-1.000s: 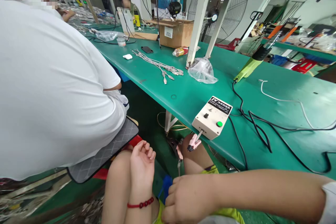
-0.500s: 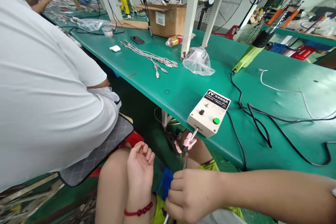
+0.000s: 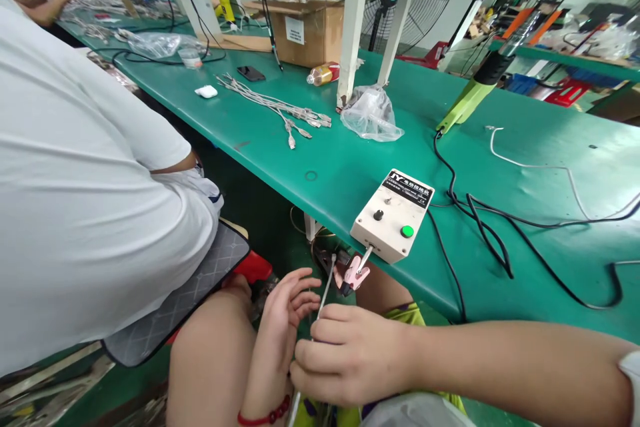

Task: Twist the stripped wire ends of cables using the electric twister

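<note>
My right hand (image 3: 350, 355) is closed around a thin grey cable (image 3: 327, 287), whose end points up toward the table edge. Just left of it, my left hand (image 3: 290, 303) has its fingers apart and holds nothing, close to the cable. Beyond them a pink clip (image 3: 355, 275) sits on the metal shaft of a white control box (image 3: 393, 217) with a green button and a black knob. The box rests at the table's front edge. No cable shows in the clip's jaws.
On the green table (image 3: 270, 140) lie a bundle of grey cables (image 3: 280, 107), a plastic bag (image 3: 371, 113), a phone (image 3: 251, 73) and black cords (image 3: 493, 233). A green-handled tool (image 3: 467, 103) stands behind. A person in a white shirt (image 3: 90, 193) sits close at left.
The cable end has come away from the pink clip and now stands to its left. My left hand has moved right, toward the cable, its fingers more spread. My right hand has shifted slightly left and up.
</note>
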Available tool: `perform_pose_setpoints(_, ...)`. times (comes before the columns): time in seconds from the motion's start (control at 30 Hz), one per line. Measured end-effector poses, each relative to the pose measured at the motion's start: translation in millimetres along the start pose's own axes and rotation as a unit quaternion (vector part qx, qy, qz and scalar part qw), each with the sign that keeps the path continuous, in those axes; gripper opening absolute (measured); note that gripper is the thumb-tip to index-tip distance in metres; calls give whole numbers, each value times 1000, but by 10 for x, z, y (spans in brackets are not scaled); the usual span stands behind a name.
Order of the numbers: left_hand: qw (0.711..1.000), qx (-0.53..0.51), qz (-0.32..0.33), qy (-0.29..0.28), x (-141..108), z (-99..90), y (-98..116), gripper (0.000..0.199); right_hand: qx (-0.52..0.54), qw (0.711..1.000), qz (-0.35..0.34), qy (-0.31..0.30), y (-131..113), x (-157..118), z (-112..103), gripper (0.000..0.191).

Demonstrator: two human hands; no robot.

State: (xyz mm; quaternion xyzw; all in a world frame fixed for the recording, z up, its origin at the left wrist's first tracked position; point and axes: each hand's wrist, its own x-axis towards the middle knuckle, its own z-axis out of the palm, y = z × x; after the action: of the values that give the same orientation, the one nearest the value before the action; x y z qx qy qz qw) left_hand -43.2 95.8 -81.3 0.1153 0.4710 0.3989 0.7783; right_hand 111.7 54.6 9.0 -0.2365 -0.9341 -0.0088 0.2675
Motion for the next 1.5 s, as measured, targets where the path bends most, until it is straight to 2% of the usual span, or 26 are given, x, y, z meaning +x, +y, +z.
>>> perform_pose_setpoints(0.07, 1000, 22, -14, -6, -8, 19, -13, 42, 10, 1000, 2, -13, -11, -15, 19, 13)
perform_pose_setpoints(0.17, 999, 31, -29, -21, -70, 54, 40, 46, 66, 994, -28, -83, -50, -71, 90, 17)
perform_pose_setpoints(0.23, 999, 31, -15, -33, -136, 77, 98, 48, 99, 986, -48, -124, -86, -121, 145, 20)
perform_pose_setpoints(0.4, 992, 30, 124, -17, -275, 123, 149, 63, 152, 969, -54, -189, -89, -187, 167, 6)
perform_pose_setpoints(0.5, 978, 44, 206, -9, -335, 145, 80, 70, 180, 959, -43, -214, -24, -174, 95, 15)
perform_pose_setpoints(0.57, 965, 74, 252, -8, -404, 158, 12, 63, 196, 954, -44, -223, -4, -181, 27, 19)
perform_pose_setpoints(0.67, 941, 137, 309, -1, -586, 191, -95, 44, 186, 966, -38, -176, -42, -221, -109, 23)
perform_pose_setpoints(0.73, 918, 167, 361, 3, -739, 227, -154, 34, 181, 978, -13, -98, -88, -236, -216, 30)
perform_pose_setpoints(0.8, 888, 187, 420, 2, -871, 262, -204, 28, 199, 978, 59, -11, -119, -215, -308, 31)
perform_pose_setpoints(0.9, 852, 215, 477, 22, -963, 281, -291, 26, 251, 939, 220, 85, -120, -132, -381, 24)
perform_pose_setpoints(1.0, 830, 242, 494, 91, -943, 242, -414, 16, 301, 891, 323, 108, -128, -58, -399, 18)
perform_pose_setpoints(1.1, 833, 227, 489, 123, -917, 191, -506, 13, 325, 863, 375, 98, -180, -35, -403, 18)
perform_pose_setpoints(1.2, 850, 199, 480, 85, -938, 172, -519, 13, 359, 850, 369, 112, -218, -38, -405, 19)
perform_pose_setpoints(1.27, 855, 197, 475, 73, -961, 161, -507, 13, 396, 832, 364, 138, -214, -34, -406, 16)
perform_pose_setpoints(1.37, 856, 231, 458, 70, -975, 109, -512, 7, 440, 799, 376, 163, -185, -13, -413, 7)
perform_pose_setpoints(1.47, 851, 250, 457, 65, -963, 5, -562, 8, 460, 786, 378, 167, -159, 10, -421, 6)
perform_pose_setpoints(1.5, 861, 237, 445, 62, -956, -38, -584, 9, 468, 781, 377, 168, -153, 15, -421, 7)
